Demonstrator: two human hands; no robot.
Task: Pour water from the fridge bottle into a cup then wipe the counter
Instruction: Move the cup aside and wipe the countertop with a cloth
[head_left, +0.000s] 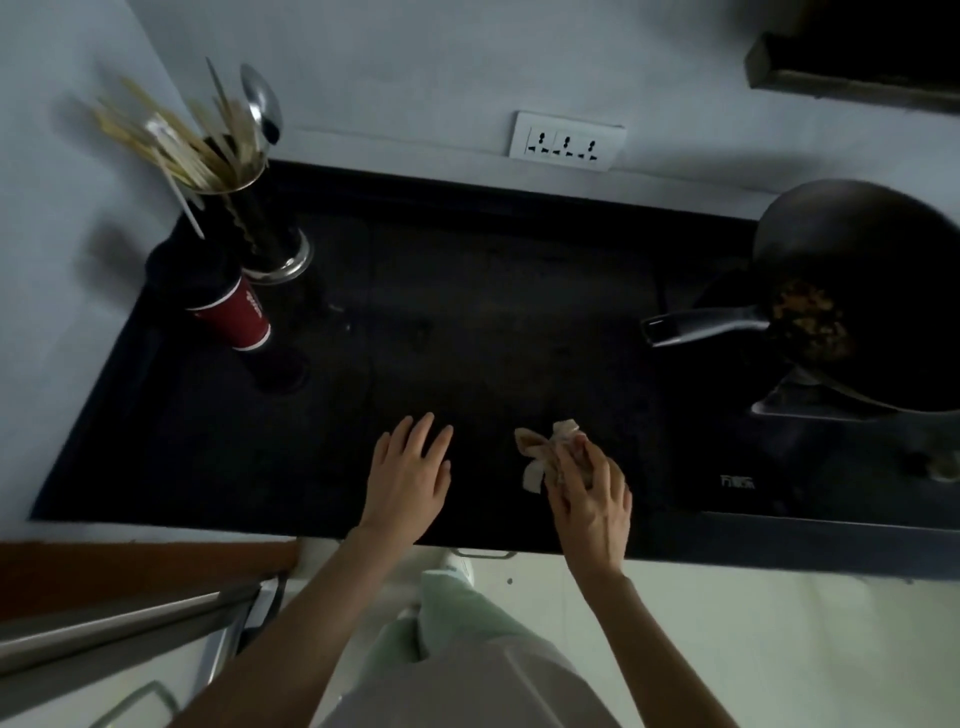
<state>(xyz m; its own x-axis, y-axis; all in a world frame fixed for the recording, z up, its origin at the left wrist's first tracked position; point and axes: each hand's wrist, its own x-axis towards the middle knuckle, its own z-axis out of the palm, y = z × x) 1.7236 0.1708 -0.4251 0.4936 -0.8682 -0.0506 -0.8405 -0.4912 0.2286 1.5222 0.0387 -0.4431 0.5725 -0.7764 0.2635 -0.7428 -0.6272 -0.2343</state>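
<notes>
On the dark counter (467, 322), right hand (589, 493) grips a crumpled pale cloth (540, 452).

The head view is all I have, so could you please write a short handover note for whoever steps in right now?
Left hand: open, fingers straight, flat on the black counter near its front edge.
Right hand: grip closed round a crumpled pale cloth, pressed to the counter beside the left hand.
Red paper cup: upright at the back left, next to the metal utensil holder. Its contents cannot be seen. No bottle in view.
Dark frying pan with food sits on the right.
Done: the pouring seems finished.
Left: wipe the rest of the counter.
</notes>
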